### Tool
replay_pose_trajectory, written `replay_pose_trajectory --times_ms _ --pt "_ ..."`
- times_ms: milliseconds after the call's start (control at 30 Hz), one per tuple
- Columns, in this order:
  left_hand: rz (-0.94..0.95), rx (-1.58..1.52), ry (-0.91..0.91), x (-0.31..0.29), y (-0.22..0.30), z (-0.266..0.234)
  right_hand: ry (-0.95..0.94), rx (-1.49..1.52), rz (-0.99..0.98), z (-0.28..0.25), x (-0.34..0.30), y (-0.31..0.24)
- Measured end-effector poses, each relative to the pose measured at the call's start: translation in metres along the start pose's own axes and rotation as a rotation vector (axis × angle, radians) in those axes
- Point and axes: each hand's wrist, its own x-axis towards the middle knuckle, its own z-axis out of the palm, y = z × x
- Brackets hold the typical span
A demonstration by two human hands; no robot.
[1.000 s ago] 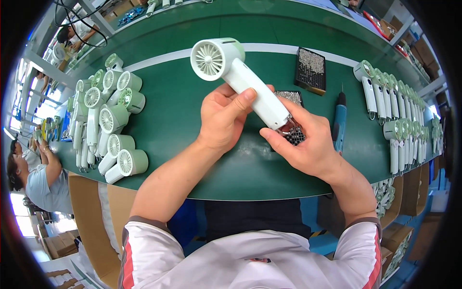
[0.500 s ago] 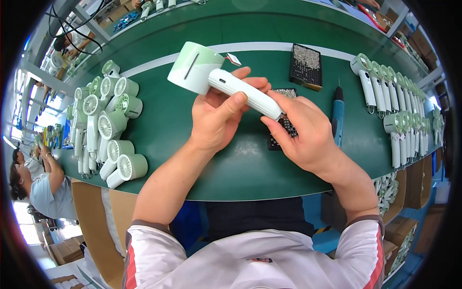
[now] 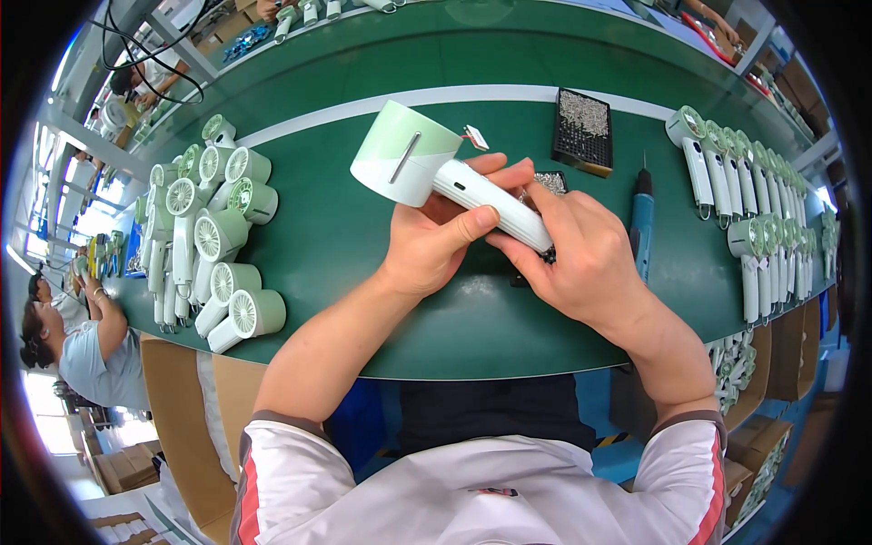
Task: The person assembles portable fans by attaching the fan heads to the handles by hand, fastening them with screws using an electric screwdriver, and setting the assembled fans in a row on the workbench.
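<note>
A white and pale green handheld fan (image 3: 406,154) is held tilted over the green table, its round head up to the left. My left hand (image 3: 431,238) wraps the handle near the head, with the thumb along the front. At the handle's lower end, my right hand (image 3: 581,241) pinches with thumb and fingers. A small white connector (image 3: 476,137) on a thin red wire sticks out behind the fan head. Beneath my right hand, a black screw tray (image 3: 551,182) is mostly hidden.
Another black tray of small screws (image 3: 581,127) lies at the back. Right of my hand is a blue electric screwdriver (image 3: 643,218). Several fans (image 3: 213,236) stand clustered at left; rows of fans (image 3: 727,173) lie at right. A co-worker (image 3: 91,345) sits far left.
Both hands have carried the fan slightly right and toward me. My right fingers have shifted around the handle's end, and the lower screw tray is now more covered.
</note>
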Motion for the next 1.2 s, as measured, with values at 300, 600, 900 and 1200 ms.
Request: replay_pose_trajectory --times_ms 300,600,900,1200 --pt "-0.047 -0.032 0.01 -0.002 0.001 0.006 -0.023 0.014 0.01 -0.002 -0.002 -0.011" --pt "-0.148 -0.082 0.0 -0.005 0.005 -0.002 -0.065 0.051 -0.039 -0.004 0.0 -0.024" --pt "-0.546 -0.447 -0.275 -0.015 0.012 0.014 0.184 0.587 0.155 -0.035 0.01 0.034" --pt "-0.71 -0.427 -0.409 -0.022 0.007 0.025 -0.04 0.709 0.176 -0.035 0.014 0.021"
